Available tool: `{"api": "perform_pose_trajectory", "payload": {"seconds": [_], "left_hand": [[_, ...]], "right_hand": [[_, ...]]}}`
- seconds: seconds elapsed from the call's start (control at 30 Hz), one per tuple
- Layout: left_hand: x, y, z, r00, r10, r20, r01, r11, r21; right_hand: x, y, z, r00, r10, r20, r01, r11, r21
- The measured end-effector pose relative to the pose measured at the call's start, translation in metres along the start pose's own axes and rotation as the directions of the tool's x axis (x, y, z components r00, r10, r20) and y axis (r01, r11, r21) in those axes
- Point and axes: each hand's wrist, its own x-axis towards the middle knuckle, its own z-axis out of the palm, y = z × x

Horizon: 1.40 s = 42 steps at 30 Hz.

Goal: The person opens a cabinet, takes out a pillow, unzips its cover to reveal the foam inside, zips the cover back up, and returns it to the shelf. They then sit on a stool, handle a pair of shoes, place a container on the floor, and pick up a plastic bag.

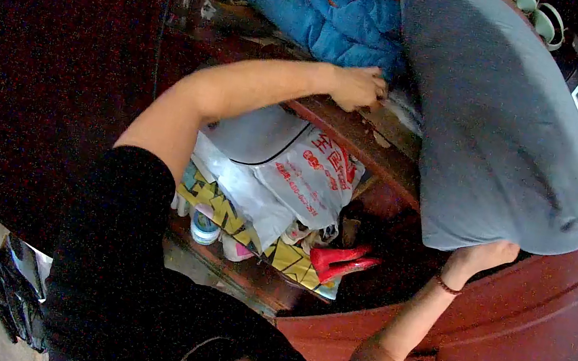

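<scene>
A large grey cloth [502, 123] hangs over the right side of a wooden shelf, bulging and smooth. My right hand [482, 256] is closed on its lower edge, a bracelet at the wrist. Against the shelf edge [384, 154], my left hand [358, 89] has its fingers curled in below a blue quilted cover [338, 14]. What those fingers hold, if anything, is hidden. The quilted cover lies bunched on the upper shelf, its right side behind the grey cloth.
Below the shelf edge sit a white plastic bag [305, 175] with red print, a yellow patterned box [284, 259], a blue-and-white tub [204, 228] and a red-handled item [340, 260]. A reddish cabinet door [532, 317] with a latch stands at right. Light-coloured cups [544, 24] are at top right.
</scene>
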Motion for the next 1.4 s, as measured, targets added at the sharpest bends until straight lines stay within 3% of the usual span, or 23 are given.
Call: {"api": "perform_pose_trajectory", "payload": {"seconds": [0.03,0.07,0.13,0.17,0.23,0.27,0.3,0.37,0.43,0.5,0.53,0.6,0.63,0.7,0.77,0.8,0.9,0.97,1.0,1.07,1.17,1.3,1.4], "left_hand": [[0.000,0.010,-0.001,0.999,-0.032,0.002,0.032,0.994,-0.102],[-0.005,0.020,-0.005,0.992,-0.080,-0.094,0.060,0.979,-0.195],[-0.019,0.033,-0.023,0.955,-0.168,-0.246,0.100,0.959,-0.267],[-0.034,0.042,-0.059,0.949,-0.295,-0.110,0.256,0.927,-0.275],[-0.065,0.055,-0.100,0.664,-0.716,-0.218,0.671,0.698,-0.248],[-0.074,0.042,-0.088,0.541,-0.742,-0.396,0.706,0.657,-0.265],[-0.081,0.016,-0.072,0.389,-0.740,-0.549,0.732,0.610,-0.304],[-0.089,-0.016,-0.064,0.335,-0.599,-0.727,0.742,0.644,-0.188],[-0.090,-0.027,-0.051,0.370,-0.626,-0.687,0.788,0.603,-0.126],[-0.075,-0.027,-0.055,0.583,-0.673,-0.454,0.765,0.643,0.029],[-0.060,-0.036,-0.056,0.649,-0.715,-0.260,0.750,0.658,0.064],[-0.043,-0.034,-0.049,0.660,-0.639,-0.395,0.718,0.691,0.081],[-0.034,-0.036,-0.040,0.644,-0.609,-0.463,0.704,0.709,0.048],[-0.019,-0.032,-0.015,0.705,-0.592,-0.391,0.686,0.709,0.165],[-0.003,-0.031,0.013,0.811,-0.578,0.087,0.485,0.749,0.451],[-0.005,-0.024,0.018,0.802,-0.561,0.203,0.445,0.790,0.422],[-0.045,-0.003,0.024,0.734,-0.666,0.133,0.676,0.736,-0.043],[-0.076,0.011,0.019,0.641,-0.754,0.144,0.748,0.572,-0.335],[-0.090,0.017,0.015,0.588,-0.791,0.169,0.751,0.456,-0.478],[-0.108,0.032,0.004,0.457,-0.860,0.229,0.639,0.138,-0.757],[-0.120,0.066,-0.030,0.270,-0.887,0.375,0.178,-0.337,-0.925],[-0.140,0.127,-0.053,0.153,-0.832,0.533,-0.221,-0.554,-0.802],[-0.166,0.157,-0.022,0.230,-0.810,0.540,-0.501,-0.574,-0.648]], "right_hand": [[-0.009,-0.008,0.005,0.995,0.089,-0.051,-0.083,0.991,0.108],[-0.019,0.006,0.007,0.991,-0.133,-0.007,0.132,0.986,-0.104],[-0.047,-0.030,0.022,0.972,-0.136,-0.193,0.134,0.991,-0.025],[-0.069,-0.020,0.026,0.978,-0.126,-0.165,0.130,0.991,0.015],[-0.100,-0.013,0.028,0.998,-0.065,-0.024,0.067,0.986,0.151],[-0.110,-0.015,0.026,0.996,-0.013,0.089,-0.008,0.973,0.233],[-0.107,-0.037,0.026,0.979,-0.122,0.161,0.073,0.956,0.284],[-0.103,-0.055,0.024,0.952,-0.126,0.280,0.049,0.962,0.267],[-0.118,-0.064,0.023,0.971,-0.136,0.199,0.086,0.967,0.239],[-0.130,-0.047,0.015,0.991,-0.109,0.077,0.092,0.974,0.205],[-0.135,-0.036,0.013,0.998,0.054,-0.037,-0.040,0.954,0.298],[-0.145,-0.028,0.012,0.967,0.218,-0.135,-0.149,0.906,0.397],[-0.157,-0.017,0.010,0.985,0.134,-0.112,-0.108,0.971,0.214],[-0.187,0.014,0.004,1.000,-0.012,-0.019,0.009,0.987,-0.158],[-0.205,0.040,-0.001,0.985,-0.116,0.129,0.164,0.858,-0.486],[-0.203,0.028,0.001,0.981,-0.137,0.135,0.178,0.911,-0.372],[-0.152,-0.093,0.011,0.943,-0.314,0.112,0.292,0.940,0.174],[-0.164,-0.089,0.018,0.807,-0.468,0.359,0.398,0.882,0.254],[-0.171,-0.084,0.018,0.808,-0.464,0.363,0.395,0.884,0.251],[-0.180,-0.069,0.015,0.806,-0.445,0.390,0.362,0.892,0.271],[-0.170,-0.065,0.015,0.778,-0.453,0.436,0.333,0.885,0.325],[-0.165,-0.072,0.014,0.833,-0.377,0.404,0.247,0.908,0.339],[-0.164,-0.075,0.014,0.781,-0.438,0.445,0.291,0.886,0.361]]}}
